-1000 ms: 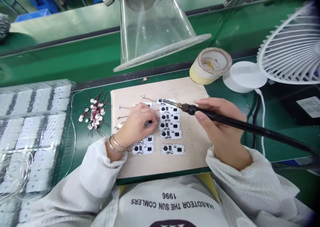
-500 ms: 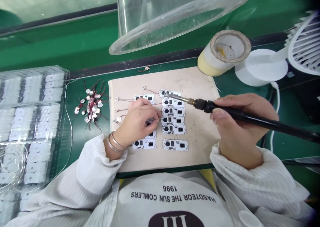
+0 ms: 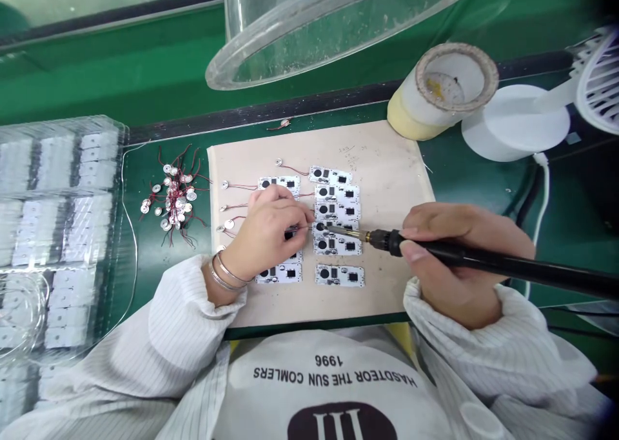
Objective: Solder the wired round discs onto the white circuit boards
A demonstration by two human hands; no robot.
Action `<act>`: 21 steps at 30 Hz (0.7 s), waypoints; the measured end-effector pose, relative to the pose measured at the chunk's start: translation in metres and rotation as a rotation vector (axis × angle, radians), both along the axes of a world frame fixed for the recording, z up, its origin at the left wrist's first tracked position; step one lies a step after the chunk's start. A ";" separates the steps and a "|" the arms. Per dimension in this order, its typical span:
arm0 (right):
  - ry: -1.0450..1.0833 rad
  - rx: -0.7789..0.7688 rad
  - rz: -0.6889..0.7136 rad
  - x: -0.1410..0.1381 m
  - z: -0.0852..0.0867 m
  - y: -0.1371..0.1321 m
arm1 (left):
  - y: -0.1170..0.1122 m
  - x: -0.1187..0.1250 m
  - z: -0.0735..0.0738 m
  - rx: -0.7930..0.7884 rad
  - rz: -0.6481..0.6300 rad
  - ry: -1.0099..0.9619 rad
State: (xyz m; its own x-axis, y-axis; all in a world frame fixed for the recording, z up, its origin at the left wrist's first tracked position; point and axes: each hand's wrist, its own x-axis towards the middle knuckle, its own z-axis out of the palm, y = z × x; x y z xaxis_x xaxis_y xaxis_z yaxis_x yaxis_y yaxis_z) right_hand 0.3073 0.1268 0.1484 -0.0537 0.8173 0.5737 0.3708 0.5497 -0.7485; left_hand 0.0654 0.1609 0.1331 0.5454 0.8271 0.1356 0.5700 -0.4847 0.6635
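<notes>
My right hand (image 3: 459,253) is wrapped round the black handle of a soldering iron (image 3: 382,239), whose tip reaches the left part of a white circuit board (image 3: 345,227) in the right-hand column. My left hand (image 3: 273,230) is closed in a pinch at the left edge of that board, with a thin wire (image 3: 309,225) at the fingertips. Beneath it, part of the left column of boards (image 3: 279,273) is hidden. Small round discs (image 3: 229,224) with red wires lie left of this hand. One disc (image 3: 278,162) is wired to the top right board (image 3: 331,175).
A pile of wired discs (image 3: 176,198) lies left of the beige work sheet (image 3: 387,169). Clear trays of white parts (image 3: 39,227) stand far left. A tape roll (image 3: 442,91) and a white fan (image 3: 517,124) stand back right, under a clear hood (image 3: 271,66).
The soldering iron's tip has moved down from the top board of the right column to a lower one. My left hand keeps its pinch in nearly the same place. The view has shifted slightly.
</notes>
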 end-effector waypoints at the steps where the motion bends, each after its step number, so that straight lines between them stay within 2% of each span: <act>1: -0.005 0.039 0.057 -0.001 0.001 0.002 | 0.000 0.000 0.000 -0.003 0.001 -0.005; 4: -0.077 0.078 0.166 -0.005 0.004 0.007 | 0.000 0.001 0.000 -0.019 0.003 -0.027; 8: -0.145 0.077 0.161 -0.009 0.007 0.008 | 0.000 0.001 -0.001 -0.009 -0.004 -0.017; 21: -0.117 0.073 0.189 -0.011 -0.002 0.008 | -0.001 0.000 0.001 0.053 -0.017 0.074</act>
